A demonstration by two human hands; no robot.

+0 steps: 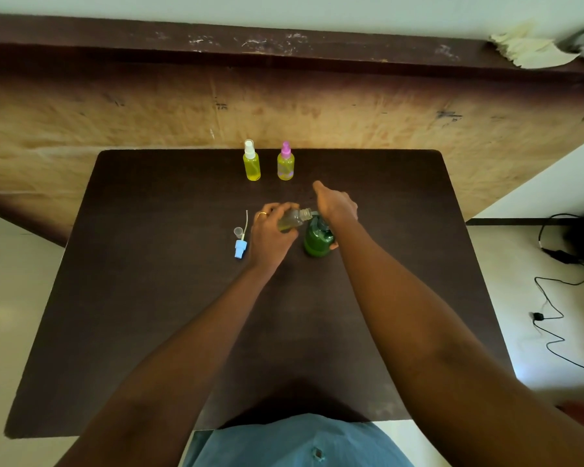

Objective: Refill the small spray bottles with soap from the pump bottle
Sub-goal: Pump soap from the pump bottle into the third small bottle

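My left hand (272, 232) grips a small clear spray bottle (292, 220) with no cap, tilted so its open neck points right at the pump spout. My right hand (334, 205) lies over the pump head of the green soap bottle (317, 241), which stands on the dark table (149, 298); its thumb shows beside the bottle's base. A blue spray head (240, 247) with its white tube and a clear cap (238, 232) lie just left of my left hand. Two capped small bottles of yellow-green liquid stand at the far edge: a white-topped bottle (251, 161) and a pink-topped bottle (286, 163).
Behind the table runs a worn wooden panel (284, 109) with a dark ledge above it. Black cables (560, 298) trail over the pale floor to the right. My blue clothing (294, 443) shows at the table's near edge.
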